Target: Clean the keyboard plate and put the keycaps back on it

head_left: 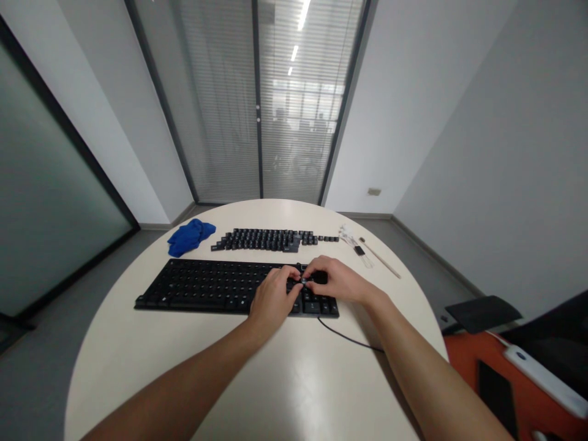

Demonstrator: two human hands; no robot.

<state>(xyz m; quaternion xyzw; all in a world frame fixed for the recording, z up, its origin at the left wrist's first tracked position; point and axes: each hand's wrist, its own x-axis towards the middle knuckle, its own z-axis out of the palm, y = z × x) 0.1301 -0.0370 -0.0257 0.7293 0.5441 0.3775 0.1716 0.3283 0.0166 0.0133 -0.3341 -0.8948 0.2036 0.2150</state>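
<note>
A black keyboard (206,285) lies across the table, many of its key places bare, with keys still on its right end. Over its right part, my left hand (272,295) and my right hand (339,279) meet with thumbs and fingers bent inward. Between their fingertips is a small dark keycap (304,280), partly hidden by the fingers. Whether it is seated on the keyboard or just above it, I cannot tell. Loose black keycaps (261,239) stand in rows behind the keyboard.
A blue cloth (190,236) lies at the table's far left. To the right are a wire tool with a black handle (359,250) and a thin wooden stick brush (382,258). A black cable (344,335) runs under my right forearm. An orange chair (463,361) stands right of the table.
</note>
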